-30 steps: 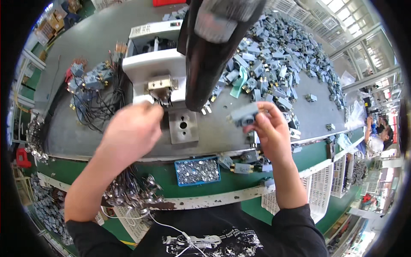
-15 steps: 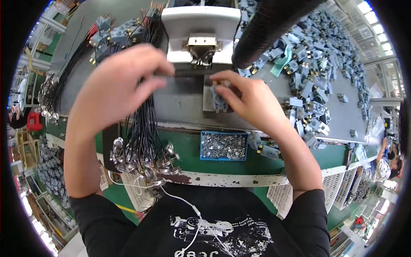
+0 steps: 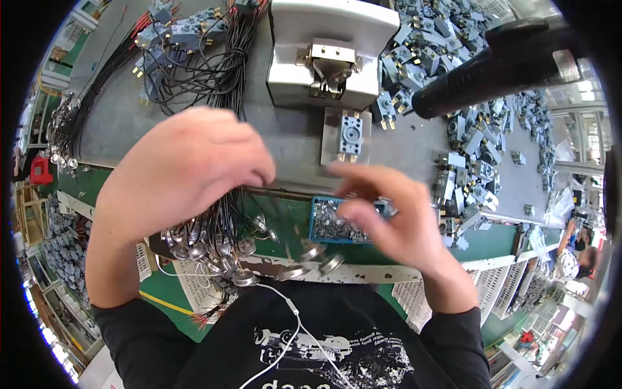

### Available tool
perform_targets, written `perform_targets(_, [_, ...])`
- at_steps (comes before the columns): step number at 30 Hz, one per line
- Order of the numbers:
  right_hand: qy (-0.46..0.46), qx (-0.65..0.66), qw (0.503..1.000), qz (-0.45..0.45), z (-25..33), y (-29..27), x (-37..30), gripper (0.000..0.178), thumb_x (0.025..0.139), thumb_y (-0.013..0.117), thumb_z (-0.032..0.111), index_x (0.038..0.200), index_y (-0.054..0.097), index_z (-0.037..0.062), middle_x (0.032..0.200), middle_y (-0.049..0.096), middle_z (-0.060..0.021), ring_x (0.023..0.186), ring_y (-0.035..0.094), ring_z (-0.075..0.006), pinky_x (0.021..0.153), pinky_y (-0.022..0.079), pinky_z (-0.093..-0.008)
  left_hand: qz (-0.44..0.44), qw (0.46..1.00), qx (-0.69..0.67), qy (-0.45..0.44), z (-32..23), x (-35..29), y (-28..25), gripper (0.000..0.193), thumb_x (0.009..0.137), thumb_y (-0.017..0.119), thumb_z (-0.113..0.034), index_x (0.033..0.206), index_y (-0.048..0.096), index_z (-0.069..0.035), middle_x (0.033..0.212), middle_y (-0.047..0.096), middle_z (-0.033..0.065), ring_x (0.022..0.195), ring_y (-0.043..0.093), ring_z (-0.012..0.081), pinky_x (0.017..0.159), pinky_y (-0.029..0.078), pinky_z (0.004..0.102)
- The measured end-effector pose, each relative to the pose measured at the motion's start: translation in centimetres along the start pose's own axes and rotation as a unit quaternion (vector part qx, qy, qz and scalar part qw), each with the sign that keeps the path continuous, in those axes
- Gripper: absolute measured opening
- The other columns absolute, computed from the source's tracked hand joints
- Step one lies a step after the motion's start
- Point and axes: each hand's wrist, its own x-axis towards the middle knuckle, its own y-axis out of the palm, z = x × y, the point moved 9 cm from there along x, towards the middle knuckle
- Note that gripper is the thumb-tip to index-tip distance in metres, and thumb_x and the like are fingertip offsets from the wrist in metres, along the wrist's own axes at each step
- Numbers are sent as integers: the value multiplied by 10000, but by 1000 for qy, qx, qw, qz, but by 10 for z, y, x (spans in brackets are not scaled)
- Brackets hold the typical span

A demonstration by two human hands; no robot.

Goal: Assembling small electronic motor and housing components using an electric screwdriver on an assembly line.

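Observation:
My left hand [image 3: 201, 159] is closed in a pinch above the bundle of black wires [image 3: 227, 217]. Blurred wires run down from its fingertips toward swinging round metal ends [image 3: 330, 262] by the table's front edge. Part of its grip is hidden. My right hand [image 3: 405, 214] hovers over the blue tray [image 3: 311, 220] of small metal parts, thumb and fingers apart, holding nothing I can see. Beyond it, a small grey-blue block [image 3: 350, 135] with brass terminals lies on a flat metal plate [image 3: 330, 146] in front of a metal-cased machine [image 3: 334, 65].
A black tube [image 3: 479, 81] juts in over the heap of grey-blue blocks [image 3: 476, 139] at right. More blocks with wires [image 3: 188, 32] lie far left. A white earphone cable [image 3: 295, 308] hangs down my shirt. White crates [image 3: 405, 305] stand below the table.
My right hand has left the block on the plate and drawn back toward the tray. My left hand has come lower, and several metal ends have swung rightward. The view has shifted.

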Motion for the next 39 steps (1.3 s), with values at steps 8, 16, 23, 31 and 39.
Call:
perform_targets(8, [16,-60,983,172,2,13,3,267,965,713,136,1206,650,39,999,766,-116,816,739,-188,733,563,-335,-56,997,4,49,-10,22,20,172,760,764,-67,918,713,-110,862,633,15,936,615,254,841,502,380])
perform_targets(16, [-10,-36,991,132,3,32,0,380,897,806,146,1171,577,17,1028,683,-111,799,746,-221,665,591,-323,30,997,-32,65,-3,31,22,179,786,742,-55,957,749,-109,885,637,41,901,606,267,826,507,395])
perform_targets(23, [-195,-200,958,-63,66,11,-23,402,785,870,146,1131,684,61,1021,658,-81,869,688,-220,735,559,-360,-8,996,33,82,-10,41,25,167,836,710,-22,995,720,-72,876,653,71,885,628,291,797,520,394])
perform_targets(31, [-138,-428,887,-103,51,-20,4,577,793,809,137,1337,641,44,993,667,-65,863,618,-238,771,495,-400,-112,990,-87,23,-6,41,13,252,824,715,47,1056,734,-48,857,683,98,788,664,288,707,511,389])
perform_targets(39, [-101,-354,927,73,16,-17,16,387,894,734,163,1273,703,89,777,638,-107,594,617,-220,558,486,-374,-31,992,-95,73,-4,46,27,228,836,691,-9,1051,725,-76,847,725,87,782,693,286,708,554,383])
